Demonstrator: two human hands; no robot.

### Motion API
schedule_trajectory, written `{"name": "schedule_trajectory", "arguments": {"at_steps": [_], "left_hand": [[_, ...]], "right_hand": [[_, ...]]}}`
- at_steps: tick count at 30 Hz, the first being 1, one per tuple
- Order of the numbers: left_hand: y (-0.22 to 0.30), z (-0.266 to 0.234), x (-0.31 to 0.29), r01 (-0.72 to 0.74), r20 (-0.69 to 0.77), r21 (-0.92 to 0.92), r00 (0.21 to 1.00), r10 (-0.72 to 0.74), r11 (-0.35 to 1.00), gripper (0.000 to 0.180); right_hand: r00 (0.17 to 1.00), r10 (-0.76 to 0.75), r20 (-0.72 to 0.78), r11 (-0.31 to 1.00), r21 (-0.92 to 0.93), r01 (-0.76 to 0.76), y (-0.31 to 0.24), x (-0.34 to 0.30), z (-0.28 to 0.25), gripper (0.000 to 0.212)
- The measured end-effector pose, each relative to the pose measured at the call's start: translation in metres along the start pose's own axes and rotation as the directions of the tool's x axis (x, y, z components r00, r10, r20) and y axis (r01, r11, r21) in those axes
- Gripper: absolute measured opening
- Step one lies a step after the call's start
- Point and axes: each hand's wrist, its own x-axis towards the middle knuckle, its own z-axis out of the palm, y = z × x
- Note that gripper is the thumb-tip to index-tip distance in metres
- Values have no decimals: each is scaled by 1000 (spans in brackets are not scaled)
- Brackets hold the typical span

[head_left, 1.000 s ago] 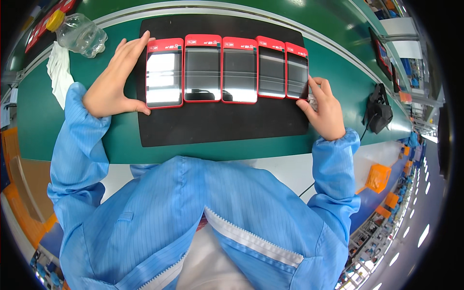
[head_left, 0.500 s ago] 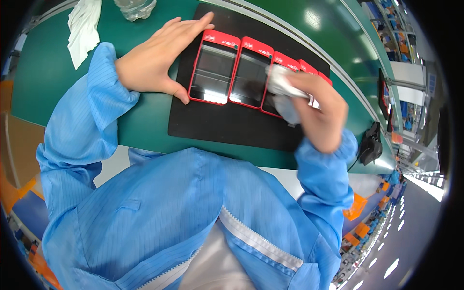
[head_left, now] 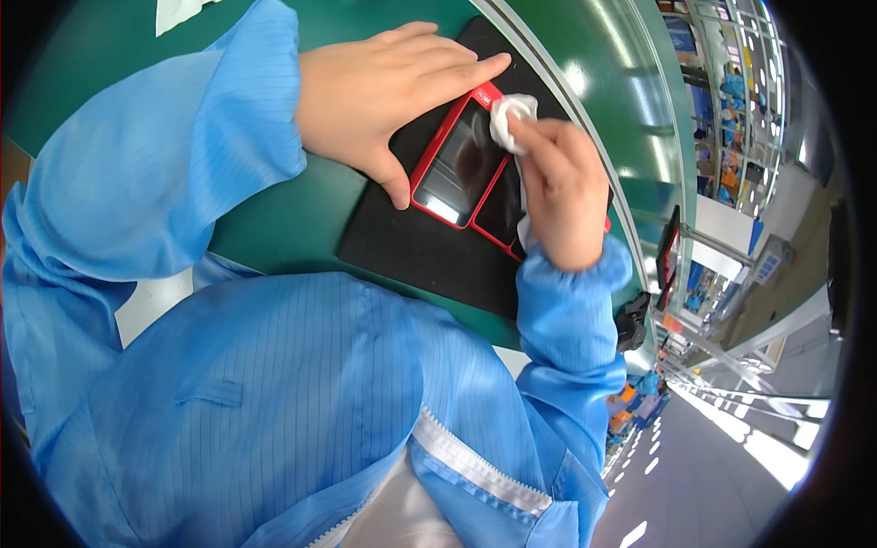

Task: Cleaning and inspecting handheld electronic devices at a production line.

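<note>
My left hand (head_left: 402,99) lies spread out on the black mat (head_left: 388,239), its thumb and fingertips against the left side of a red handheld device (head_left: 449,173) with a dark glossy screen. Pinched in my right hand (head_left: 568,187) is a crumpled white cloth (head_left: 512,119), pressed against the upper right part of that device. Beside it lies a second red device (head_left: 499,212), partly covered by my right hand. Any further devices in the row are mostly hidden behind that hand and wrist.
The mat rests on a green tabletop (head_left: 274,224). A metal rail (head_left: 587,123) runs along the far edge. A piece of white cloth (head_left: 180,9) shows at the upper left, and a black object (head_left: 632,321) sits near the right end.
My right hand has brought the cloth leftward from the third device to the top of the leftmost one. The view has turned; my left hand stays spread beside the leftmost device.
</note>
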Motion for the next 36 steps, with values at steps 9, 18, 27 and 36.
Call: {"name": "schedule_trajectory", "arguments": {"at_steps": [9,18,27,36], "left_hand": [[1,1,2,-47,16,-2,999,47,999,136],[-1,2,0,-27,-3,7,1000,27,1000,138],[-1,0,2,-42,7,-3,999,42,999,131],[2,-1,5,-1,21,-3,1000,1,1000,129]], "right_hand": [[930,-310,199,942,201,271,-12,-9,-14,50],[949,-298,105,928,264,262,-21,-15,-4,45],[985,-160,-63,984,74,165,-6,-2,11,33],[1000,-29,2,996,88,29,7,-7,-1,37]]}}
